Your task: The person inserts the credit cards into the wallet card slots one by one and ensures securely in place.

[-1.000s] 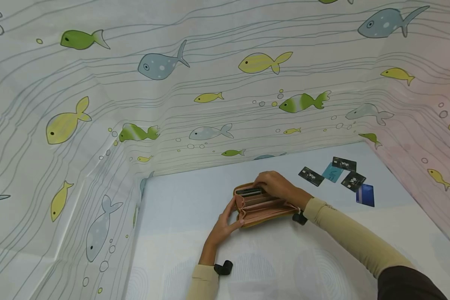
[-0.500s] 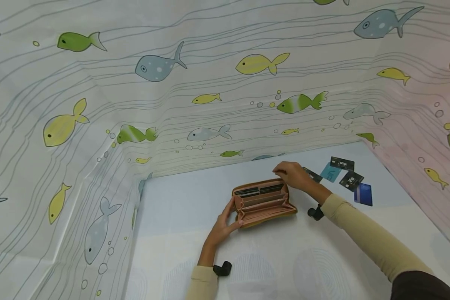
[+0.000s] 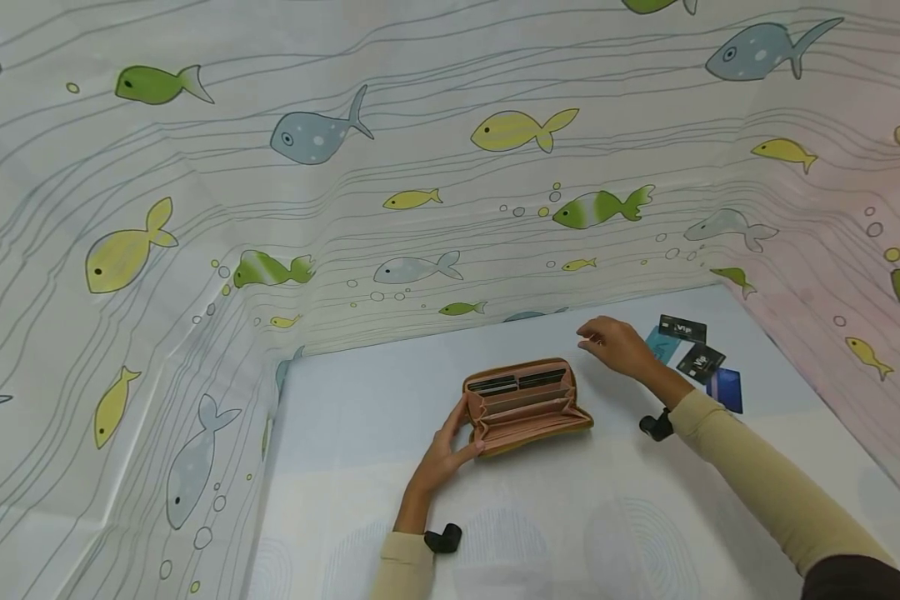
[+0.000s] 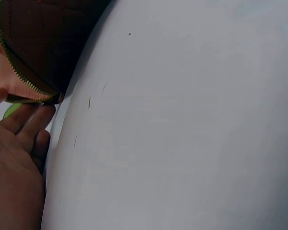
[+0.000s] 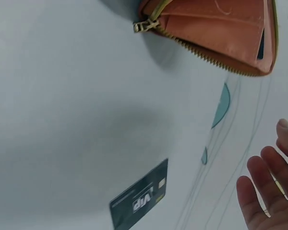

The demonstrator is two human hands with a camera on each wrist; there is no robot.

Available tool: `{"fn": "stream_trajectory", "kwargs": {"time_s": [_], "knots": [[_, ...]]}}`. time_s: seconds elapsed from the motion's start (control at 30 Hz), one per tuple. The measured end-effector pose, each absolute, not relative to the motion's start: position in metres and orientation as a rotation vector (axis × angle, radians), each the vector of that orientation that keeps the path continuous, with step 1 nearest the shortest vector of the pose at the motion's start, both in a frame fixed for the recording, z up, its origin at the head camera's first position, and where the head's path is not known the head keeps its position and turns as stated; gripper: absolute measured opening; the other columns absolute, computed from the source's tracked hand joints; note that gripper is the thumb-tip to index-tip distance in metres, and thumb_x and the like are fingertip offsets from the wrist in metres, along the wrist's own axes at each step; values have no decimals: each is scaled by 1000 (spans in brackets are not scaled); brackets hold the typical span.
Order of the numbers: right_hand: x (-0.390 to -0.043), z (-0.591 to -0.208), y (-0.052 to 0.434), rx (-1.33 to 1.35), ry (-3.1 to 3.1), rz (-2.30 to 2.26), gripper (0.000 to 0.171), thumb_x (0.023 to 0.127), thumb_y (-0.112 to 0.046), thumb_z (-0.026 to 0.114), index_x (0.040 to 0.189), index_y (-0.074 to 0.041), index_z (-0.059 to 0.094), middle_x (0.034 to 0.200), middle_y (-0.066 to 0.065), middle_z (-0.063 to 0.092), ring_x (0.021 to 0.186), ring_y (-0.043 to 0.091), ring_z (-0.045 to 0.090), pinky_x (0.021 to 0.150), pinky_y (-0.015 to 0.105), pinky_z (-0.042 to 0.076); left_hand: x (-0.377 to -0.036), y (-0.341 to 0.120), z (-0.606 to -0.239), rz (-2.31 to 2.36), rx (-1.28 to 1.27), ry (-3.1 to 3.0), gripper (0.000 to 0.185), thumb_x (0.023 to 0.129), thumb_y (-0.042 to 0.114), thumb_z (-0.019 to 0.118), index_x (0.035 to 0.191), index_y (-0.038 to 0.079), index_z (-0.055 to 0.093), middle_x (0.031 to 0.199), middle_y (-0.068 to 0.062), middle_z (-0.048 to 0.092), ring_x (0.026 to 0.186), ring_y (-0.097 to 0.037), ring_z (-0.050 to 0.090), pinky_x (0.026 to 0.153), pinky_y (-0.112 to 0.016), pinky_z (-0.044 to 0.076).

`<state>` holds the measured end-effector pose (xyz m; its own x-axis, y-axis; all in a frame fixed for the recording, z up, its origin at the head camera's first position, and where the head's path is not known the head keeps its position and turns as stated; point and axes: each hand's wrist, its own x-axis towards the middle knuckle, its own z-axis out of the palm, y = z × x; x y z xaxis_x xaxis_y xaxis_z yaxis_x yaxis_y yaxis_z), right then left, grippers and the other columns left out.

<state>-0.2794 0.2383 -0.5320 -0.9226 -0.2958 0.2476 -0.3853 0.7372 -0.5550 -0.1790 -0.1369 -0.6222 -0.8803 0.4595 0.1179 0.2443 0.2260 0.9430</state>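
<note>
Unzipped wallet (image 3: 528, 427) lay on the table (image 3: 360, 433), left hand (image 3: 441, 454) gripping its left end. Right hand (image 3: 618, 346) hung empty near loose cards (image 3: 701, 363), fingers relaxed. Slack in the left grip risked tipping the wallet, spilling slotted cards (image 3: 493, 386).

The left hand (image 3: 438, 461) holds an open brown wallet (image 3: 531, 427), pink inside, with dark cards (image 3: 495, 384) slotted in, and loose cards (image 3: 701, 362) lie by the right hand (image 3: 618, 346).

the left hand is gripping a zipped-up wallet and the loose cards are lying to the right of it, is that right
Not zipped up: the head view shows the wallet open. The left hand does grip it, and the loose cards lie to its right.
</note>
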Motion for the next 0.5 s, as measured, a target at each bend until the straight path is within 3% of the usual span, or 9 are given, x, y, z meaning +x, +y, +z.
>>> {"fn": "stream_trajectory", "kwargs": {"time_s": [0.27, 0.5], "knots": [[-277, -543, 267, 370, -2905, 1092, 32, 96, -15, 68, 123, 1, 64, 119, 24, 65, 107, 40, 65, 86, 54, 55, -172, -134, -590, 1676, 727, 2302, 85, 95, 8, 63, 158, -5, 9, 159, -28, 30, 141, -49, 38, 112, -71, 26], [-270, -557, 294, 126, -2996, 1179, 51, 98, -31, 65, 137, 0, 55, 130, 27, 60, 122, 45, 57, 91, 57, 52, -169, -134, -578, 1664, 707, 2276, 83, 96, 6, 61, 158, -5, 8, 158, -28, 30, 143, -47, 35, 115, -69, 23]]}}
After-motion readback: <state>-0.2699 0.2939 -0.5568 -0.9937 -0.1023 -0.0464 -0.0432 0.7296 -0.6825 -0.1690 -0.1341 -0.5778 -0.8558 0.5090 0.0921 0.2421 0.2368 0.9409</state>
